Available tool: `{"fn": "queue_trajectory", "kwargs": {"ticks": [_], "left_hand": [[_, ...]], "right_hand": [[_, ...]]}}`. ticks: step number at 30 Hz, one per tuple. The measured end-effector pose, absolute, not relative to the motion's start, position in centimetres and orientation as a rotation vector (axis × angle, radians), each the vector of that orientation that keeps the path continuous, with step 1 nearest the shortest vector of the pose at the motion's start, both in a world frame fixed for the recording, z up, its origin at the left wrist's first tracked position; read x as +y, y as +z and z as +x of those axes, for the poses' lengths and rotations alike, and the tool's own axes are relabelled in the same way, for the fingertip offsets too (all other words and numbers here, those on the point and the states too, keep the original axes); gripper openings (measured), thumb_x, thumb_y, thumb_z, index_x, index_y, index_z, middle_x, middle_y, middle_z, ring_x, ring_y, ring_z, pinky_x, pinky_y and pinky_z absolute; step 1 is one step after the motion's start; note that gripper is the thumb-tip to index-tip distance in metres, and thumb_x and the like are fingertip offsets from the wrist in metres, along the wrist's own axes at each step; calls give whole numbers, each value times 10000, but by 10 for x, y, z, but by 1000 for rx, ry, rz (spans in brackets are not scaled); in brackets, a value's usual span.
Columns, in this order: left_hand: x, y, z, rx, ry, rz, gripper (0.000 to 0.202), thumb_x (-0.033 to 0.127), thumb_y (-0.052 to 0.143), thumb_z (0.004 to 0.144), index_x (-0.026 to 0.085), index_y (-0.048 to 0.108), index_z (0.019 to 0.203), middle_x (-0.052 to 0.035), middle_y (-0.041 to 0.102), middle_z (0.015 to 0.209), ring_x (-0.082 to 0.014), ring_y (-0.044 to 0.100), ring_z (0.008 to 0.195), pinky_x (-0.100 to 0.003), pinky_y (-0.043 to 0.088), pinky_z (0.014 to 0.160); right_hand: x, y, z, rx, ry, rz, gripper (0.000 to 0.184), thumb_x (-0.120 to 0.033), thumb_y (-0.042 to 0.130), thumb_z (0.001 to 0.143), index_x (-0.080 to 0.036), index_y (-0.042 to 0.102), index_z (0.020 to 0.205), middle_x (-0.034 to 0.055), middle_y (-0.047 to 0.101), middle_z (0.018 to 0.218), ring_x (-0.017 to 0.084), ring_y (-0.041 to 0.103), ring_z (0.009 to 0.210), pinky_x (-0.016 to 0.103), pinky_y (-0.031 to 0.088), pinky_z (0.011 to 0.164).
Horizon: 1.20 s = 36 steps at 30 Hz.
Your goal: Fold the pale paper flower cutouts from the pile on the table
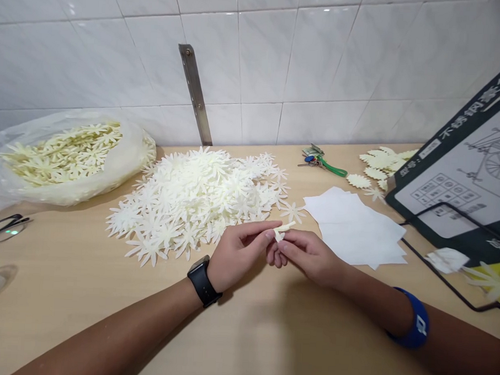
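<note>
My left hand [238, 252] and my right hand [305, 255] meet over the wooden table [244, 331], fingertips pinched together on one small cream paper flower cutout [282, 230]. Just behind them lies a big heap of the same white flower cutouts [195, 199]. A single loose flower [292, 211] rests right beyond my fingers. A black watch sits on my left wrist, a blue band on my right.
A clear plastic bag of yellowish flower cutouts [64, 157] lies at the far left. White paper sheets [356, 228] lie to the right, with keys [320, 159], leaf cutouts [379, 163] and a printed box [461, 180] behind. Glasses [3, 227] rest at the left edge.
</note>
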State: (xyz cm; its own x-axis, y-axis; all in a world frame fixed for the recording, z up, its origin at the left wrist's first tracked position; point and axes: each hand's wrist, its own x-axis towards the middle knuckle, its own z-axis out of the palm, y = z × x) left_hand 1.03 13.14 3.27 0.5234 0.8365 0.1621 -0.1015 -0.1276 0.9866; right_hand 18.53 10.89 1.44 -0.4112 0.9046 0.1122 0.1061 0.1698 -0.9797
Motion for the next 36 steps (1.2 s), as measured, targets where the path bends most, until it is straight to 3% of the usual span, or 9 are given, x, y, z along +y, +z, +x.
{"fn": "queue_trajectory", "kwargs": {"ticks": [10, 13, 16, 19, 23, 28, 32, 36], "left_hand": [[134, 39, 10, 737, 795, 1311, 253, 301, 697, 792, 94, 753, 925, -33, 660, 593, -155, 612, 584, -312, 516, 650], [136, 40, 9, 717, 785, 1334, 272, 335, 638, 838, 95, 741, 761, -47, 661, 589, -171, 627, 620, -344, 518, 737], [136, 38, 7, 714, 788, 1390, 341, 333, 575, 885, 113, 702, 658, -45, 661, 589, -164, 632, 675, -364, 469, 916], [136, 38, 6, 681, 782, 1389, 372, 340, 542, 904, 128, 678, 630, -39, 658, 609, -156, 626, 680, -357, 453, 944], [138, 37, 6, 747, 808, 1309, 326, 363, 576, 870, 125, 701, 685, -47, 668, 671, -174, 631, 720, -338, 494, 839], [152, 35, 0, 938, 1039, 1098, 267, 380, 687, 770, 115, 723, 780, -83, 717, 848, -192, 655, 828, -323, 526, 819], [165, 37, -8, 984, 1125, 1020, 294, 374, 730, 740, 118, 662, 868, -68, 704, 771, -154, 663, 719, -274, 551, 692], [168, 41, -12, 917, 1191, 1039, 434, 276, 774, 701, 152, 593, 1076, -32, 698, 785, -128, 666, 738, -255, 554, 727]], "right_hand": [[107, 12, 185, -1857, 1168, -1034, 293, -251, 441, 951, -158, 640, 756, 45, 654, 726, 139, 581, 659, 256, 476, 644], [106, 14, 185, -1833, 1180, -1081, 255, -256, 486, 919, -157, 637, 740, 33, 623, 693, 140, 563, 650, 250, 456, 623], [106, 15, 184, -1816, 1191, -1114, 243, -266, 500, 904, -160, 632, 729, 26, 604, 672, 142, 546, 633, 252, 441, 602], [107, 15, 183, -1810, 1195, -1088, 231, -244, 480, 905, -162, 623, 743, 32, 614, 690, 146, 551, 644, 257, 449, 615], [108, 15, 182, -1768, 1216, -1081, 252, -244, 452, 925, -161, 619, 757, 39, 628, 695, 146, 567, 645, 258, 466, 627], [108, 13, 184, -1751, 1241, -1100, 329, -313, 450, 941, -163, 601, 690, 46, 623, 654, 148, 562, 614, 261, 466, 606], [107, 7, 186, -1701, 1266, -1111, 338, -387, 460, 944, -166, 602, 732, 41, 613, 644, 150, 556, 605, 263, 466, 590], [107, 1, 187, -1594, 1266, -1139, 374, -475, 459, 939, -174, 600, 768, 32, 603, 638, 151, 541, 598, 274, 463, 588]]}}
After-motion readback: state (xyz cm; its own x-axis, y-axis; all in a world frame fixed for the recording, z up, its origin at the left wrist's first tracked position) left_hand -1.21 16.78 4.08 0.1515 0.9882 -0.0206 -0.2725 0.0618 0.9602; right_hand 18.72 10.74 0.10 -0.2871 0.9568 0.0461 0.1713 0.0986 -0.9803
